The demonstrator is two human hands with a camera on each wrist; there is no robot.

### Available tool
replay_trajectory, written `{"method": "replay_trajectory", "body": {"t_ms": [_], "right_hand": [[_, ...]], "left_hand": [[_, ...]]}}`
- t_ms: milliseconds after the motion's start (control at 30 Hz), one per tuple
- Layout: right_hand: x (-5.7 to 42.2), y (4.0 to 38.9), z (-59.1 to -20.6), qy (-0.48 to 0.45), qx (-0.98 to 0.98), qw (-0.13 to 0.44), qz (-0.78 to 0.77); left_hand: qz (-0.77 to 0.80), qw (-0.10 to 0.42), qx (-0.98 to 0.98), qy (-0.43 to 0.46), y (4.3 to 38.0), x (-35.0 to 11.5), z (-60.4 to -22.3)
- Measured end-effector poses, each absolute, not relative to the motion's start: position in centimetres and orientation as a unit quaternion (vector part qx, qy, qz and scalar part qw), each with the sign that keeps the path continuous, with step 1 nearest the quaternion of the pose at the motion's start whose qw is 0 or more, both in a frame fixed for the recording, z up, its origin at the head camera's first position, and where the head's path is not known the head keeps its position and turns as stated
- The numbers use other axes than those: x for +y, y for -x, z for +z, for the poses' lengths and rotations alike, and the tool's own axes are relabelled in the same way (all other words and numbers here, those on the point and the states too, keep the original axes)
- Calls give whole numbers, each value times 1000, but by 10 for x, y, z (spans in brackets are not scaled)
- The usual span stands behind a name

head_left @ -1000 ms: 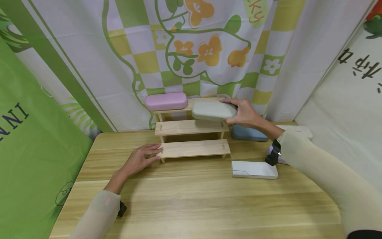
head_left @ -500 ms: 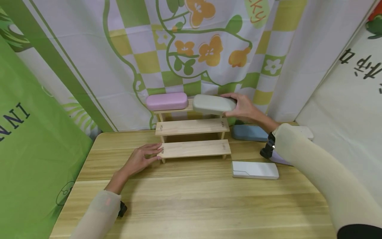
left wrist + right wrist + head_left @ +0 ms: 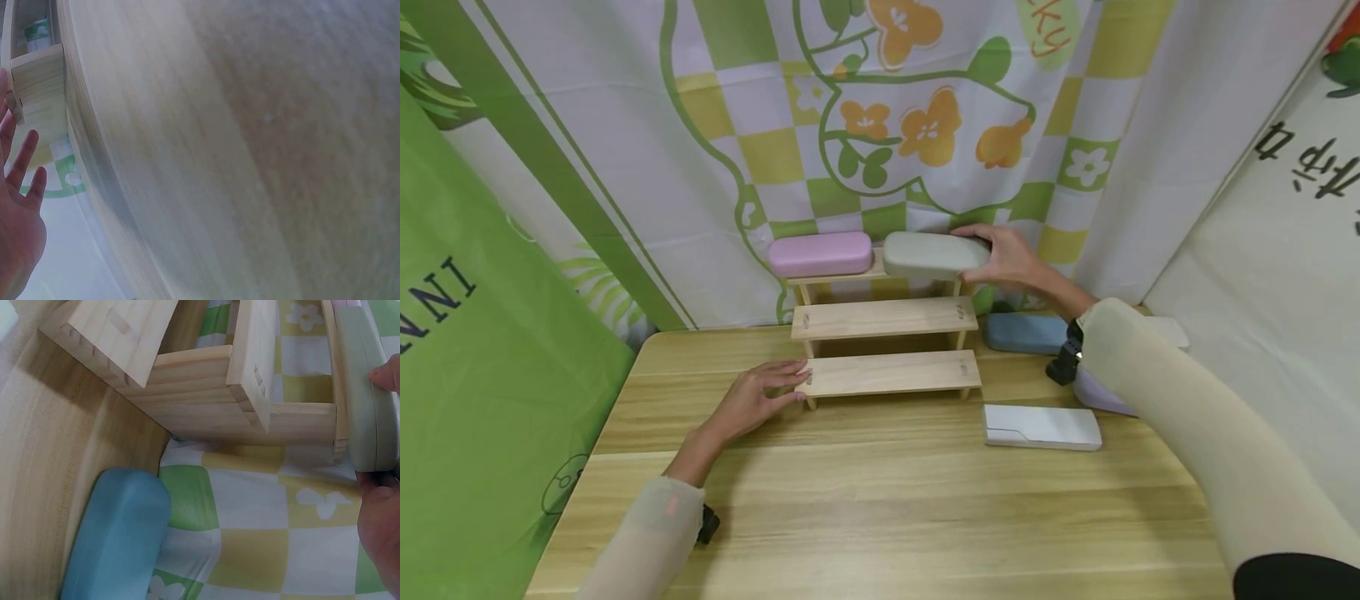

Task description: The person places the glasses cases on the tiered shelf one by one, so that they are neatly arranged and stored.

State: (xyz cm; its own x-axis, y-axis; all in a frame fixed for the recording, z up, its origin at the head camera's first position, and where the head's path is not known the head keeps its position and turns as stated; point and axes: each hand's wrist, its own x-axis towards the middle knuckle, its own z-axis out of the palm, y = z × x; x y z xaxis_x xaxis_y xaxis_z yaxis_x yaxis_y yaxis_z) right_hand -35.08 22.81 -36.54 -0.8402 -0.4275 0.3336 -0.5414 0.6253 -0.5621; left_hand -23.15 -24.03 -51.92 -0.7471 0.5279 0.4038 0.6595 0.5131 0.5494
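Observation:
A three-tier wooden stand [image 3: 887, 373] stands at the back of the table. My right hand [image 3: 1009, 258] grips the right end of a pale grey-green glasses case [image 3: 928, 255] at the top tier, thumb on its near side. In the right wrist view this case [image 3: 369, 394] lies right along the top board's edge. Left of it, a pink glasses case [image 3: 820, 254] rests on the top tier. My left hand [image 3: 751, 402] touches the left end of the lowest tier with its fingertips; in the left wrist view its fingers [image 3: 24, 156] are spread and fairly straight.
Right of the stand lie a blue glasses case [image 3: 1024, 333], a white case [image 3: 1041, 427], a purple case [image 3: 1097, 393] and another white one [image 3: 1171, 332], the last two partly behind my right arm. A patterned curtain [image 3: 925, 167] hangs close behind the stand.
My right hand has carried the grey-green glasses case up and back, from in front of the top tier to beside the pink one. The left hand has stayed put.

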Motion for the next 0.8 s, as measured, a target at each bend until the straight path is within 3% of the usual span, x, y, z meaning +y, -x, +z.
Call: {"method": "replay_trajectory", "body": {"t_ms": [467, 800], "right_hand": [[230, 357, -359, -284, -897, 66, 332], [226, 359, -362, -285, -886, 96, 353]], "left_hand": [[-354, 95, -864, 346, 231, -240, -518], [-350, 104, -862, 351, 232, -240, -519]]}}
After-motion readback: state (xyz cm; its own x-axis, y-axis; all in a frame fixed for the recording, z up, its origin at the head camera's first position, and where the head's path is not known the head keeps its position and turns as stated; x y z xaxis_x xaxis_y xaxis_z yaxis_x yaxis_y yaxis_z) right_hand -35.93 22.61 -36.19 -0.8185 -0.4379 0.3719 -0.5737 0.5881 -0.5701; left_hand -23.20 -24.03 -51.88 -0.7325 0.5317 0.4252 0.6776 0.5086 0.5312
